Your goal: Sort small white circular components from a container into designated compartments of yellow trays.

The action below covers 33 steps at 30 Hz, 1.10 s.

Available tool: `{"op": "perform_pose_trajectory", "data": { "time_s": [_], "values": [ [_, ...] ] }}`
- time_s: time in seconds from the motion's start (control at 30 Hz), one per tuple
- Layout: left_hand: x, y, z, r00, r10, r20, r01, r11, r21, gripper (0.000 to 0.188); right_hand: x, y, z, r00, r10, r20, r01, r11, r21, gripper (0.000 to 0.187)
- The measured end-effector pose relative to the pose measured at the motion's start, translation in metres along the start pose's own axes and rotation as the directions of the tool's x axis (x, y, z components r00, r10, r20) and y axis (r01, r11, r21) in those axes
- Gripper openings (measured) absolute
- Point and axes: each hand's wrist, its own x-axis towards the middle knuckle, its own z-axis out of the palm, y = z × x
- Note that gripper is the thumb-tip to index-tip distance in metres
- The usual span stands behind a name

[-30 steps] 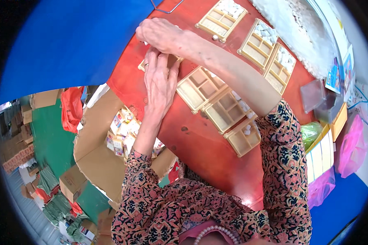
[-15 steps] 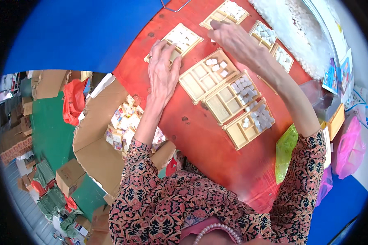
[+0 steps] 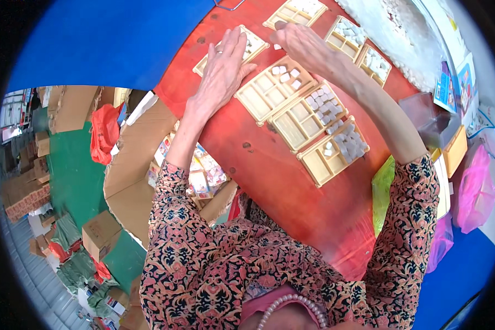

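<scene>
My left hand point(image 3: 223, 67) lies flat across a pale yellow compartment tray point(image 3: 199, 68), its fingers stretched out and covering much of the tray and its white blocks. To the right, my right hand point(image 3: 303, 46) hovers over the table with curled fingers; a dark grey spot shows at its fingertips, and I cannot make out what they hold. Just below those fingers is a small white block point(image 3: 278, 47). Nearer to me, a divided tray point(image 3: 251, 104) has several white blocks point(image 3: 285, 78) in one compartment.
Two more trays point(image 3: 289, 132) point(image 3: 316, 173) with greyish-white blocks adjoin it on the red table point(image 3: 258, 203). Other part-filled trays point(image 3: 346, 44) stand farther back, before a big heap of white pieces point(image 3: 390, 33). An open cardboard box point(image 3: 135, 165) of small packages is left; a green bag point(image 3: 383, 190) lies right.
My left hand has slid up and farther over its tray, fingers now straighter. My right hand has shifted slightly left. The view has moved a little, so the trays appear higher.
</scene>
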Motion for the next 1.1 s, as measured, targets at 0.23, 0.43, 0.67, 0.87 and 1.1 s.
{"op": "perform_pose_trajectory", "data": {
  "time_s": [0.23, 0.43, 0.67, 0.87, 1.1],
  "values": [
    [-0.002, -0.001, 0.011, 0.991, 0.095, -0.096, -0.086, 0.991, 0.099, 0.053, -0.006, 0.006, 0.001, 0.998, 0.007, 0.064, 0.006, 0.982, -0.188, 0.020],
    [-0.005, -0.004, 0.011, 0.966, 0.094, -0.242, -0.107, 0.993, -0.041, 0.036, 0.016, -0.002, -0.017, 0.977, 0.194, -0.093, -0.179, 0.972, 0.150, 0.011],
    [-0.005, -0.004, 0.011, 0.956, 0.051, -0.289, -0.068, 0.997, -0.047, 0.036, 0.012, -0.017, -0.070, 0.864, 0.341, 0.372, -0.498, 0.691, 0.524, 0.011],
    [-0.005, -0.003, 0.011, 0.947, 0.049, -0.317, -0.065, 0.997, -0.038, 0.038, 0.005, -0.046, -0.080, 0.755, 0.357, 0.550, -0.580, 0.754, 0.308, 0.018],
    [-0.008, -0.005, 0.009, 0.950, 0.045, -0.310, -0.058, 0.998, -0.034, 0.036, -0.006, -0.042, -0.059, 0.910, 0.342, 0.235, -0.393, 0.892, 0.224, 0.016]
  ]
}}
